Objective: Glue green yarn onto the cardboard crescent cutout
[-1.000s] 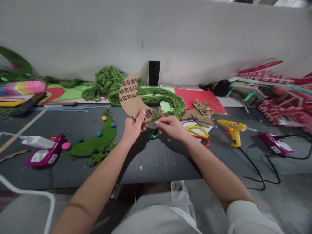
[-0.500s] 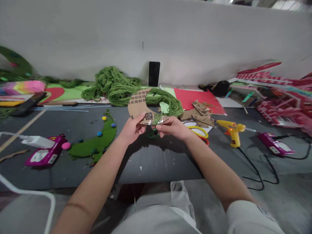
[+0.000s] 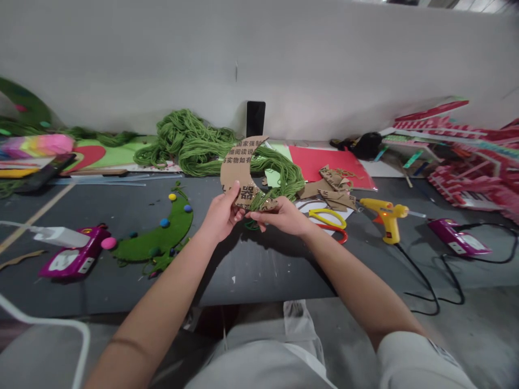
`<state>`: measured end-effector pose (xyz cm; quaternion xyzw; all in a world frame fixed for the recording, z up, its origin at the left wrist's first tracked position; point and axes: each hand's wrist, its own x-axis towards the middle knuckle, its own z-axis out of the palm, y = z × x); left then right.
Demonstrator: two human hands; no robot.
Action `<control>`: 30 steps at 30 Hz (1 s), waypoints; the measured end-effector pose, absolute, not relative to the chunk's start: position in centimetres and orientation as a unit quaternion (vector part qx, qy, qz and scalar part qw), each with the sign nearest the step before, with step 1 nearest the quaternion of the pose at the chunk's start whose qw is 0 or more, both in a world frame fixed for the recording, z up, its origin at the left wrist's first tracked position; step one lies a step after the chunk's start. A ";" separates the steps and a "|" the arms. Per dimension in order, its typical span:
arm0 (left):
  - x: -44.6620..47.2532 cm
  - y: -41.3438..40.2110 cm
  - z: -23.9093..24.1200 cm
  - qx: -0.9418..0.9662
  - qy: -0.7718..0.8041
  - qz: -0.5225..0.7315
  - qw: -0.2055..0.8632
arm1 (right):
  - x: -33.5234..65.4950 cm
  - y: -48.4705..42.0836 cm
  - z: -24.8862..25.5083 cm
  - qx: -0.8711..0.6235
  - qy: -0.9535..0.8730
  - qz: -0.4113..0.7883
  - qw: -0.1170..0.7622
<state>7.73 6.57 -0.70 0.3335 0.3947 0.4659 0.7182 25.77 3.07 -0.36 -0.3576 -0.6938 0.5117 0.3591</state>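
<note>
A brown cardboard crescent (image 3: 236,174) with printed characters is tilted up above the table's middle. My left hand (image 3: 223,215) is closed on its lower left edge, thumb on the printed face. Green yarn (image 3: 258,202) wraps around the crescent's lower end. My right hand (image 3: 284,217) pinches at that wrapped end, thumb and fingers together; the yarn under the fingers is partly hidden. Behind the crescent lies a big heap of green yarn (image 3: 194,141). To the left rests a green crescent (image 3: 156,235) with coloured pompoms.
Scissors (image 3: 329,218) with yellow and red handles lie right of my hands, near cardboard scraps (image 3: 330,190). Further right are a yellow glue gun (image 3: 387,216) with a cord and a purple power strip (image 3: 460,236). Another purple power strip (image 3: 75,254) sits left. A phone (image 3: 255,119) leans on the wall.
The cardboard crescent has turned more upright and moved slightly right. My right hand has shifted left, closer to my left hand, along the yarn-wrapped end.
</note>
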 end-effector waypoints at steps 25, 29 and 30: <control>6.4 7.4 -1.4 0.517 0.427 0.348 0.655 | 29.5 4.4 0.4 -0.449 -0.776 0.368 0.246; 6.2 7.4 -1.3 0.597 0.461 0.323 0.572 | 30.6 4.4 0.9 -0.476 -0.786 0.302 0.252; 6.2 7.4 -1.3 0.602 0.467 0.327 0.559 | 30.7 4.4 0.9 -0.481 -0.788 0.288 0.256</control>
